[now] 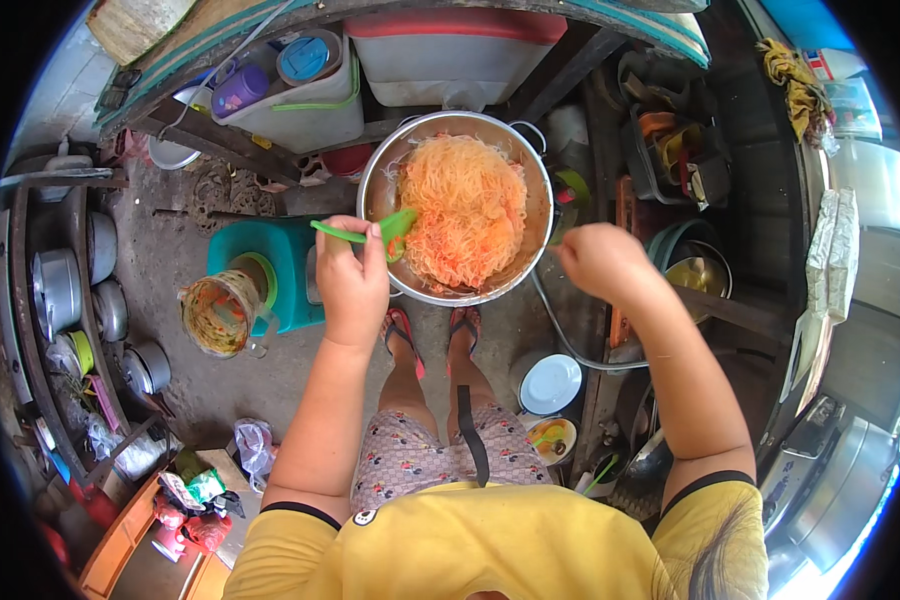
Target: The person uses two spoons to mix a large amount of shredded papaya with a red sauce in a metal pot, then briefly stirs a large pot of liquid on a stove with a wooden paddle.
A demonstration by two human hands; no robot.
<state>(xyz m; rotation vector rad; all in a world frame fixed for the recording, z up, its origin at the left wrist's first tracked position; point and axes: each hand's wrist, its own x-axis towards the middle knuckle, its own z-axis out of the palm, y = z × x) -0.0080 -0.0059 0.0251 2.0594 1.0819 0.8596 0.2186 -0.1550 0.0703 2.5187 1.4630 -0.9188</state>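
My left hand [352, 281] grips a green plastic spoon [399, 225] by its handle at the left rim of a large metal pot [457, 298]. Red-orange sauce clings to the spoon's head, which reaches over the pot's inside. A heap of thin, orange-tinted noodles [465, 202] fills the middle of the pot, redder towards the lower part. Off the pot's right side, my right hand [604, 259] is curled into a fist. Its fingers face away from view, so whether they hold anything is hidden.
A sauce-smeared blender jug [221, 313] lies tilted by a teal plastic stool [229, 244] at left. A grey hose [570, 345] runs along the floor at right, near a pale blue lid [550, 383]. Shelves with metal pots [56, 289] line the far left.
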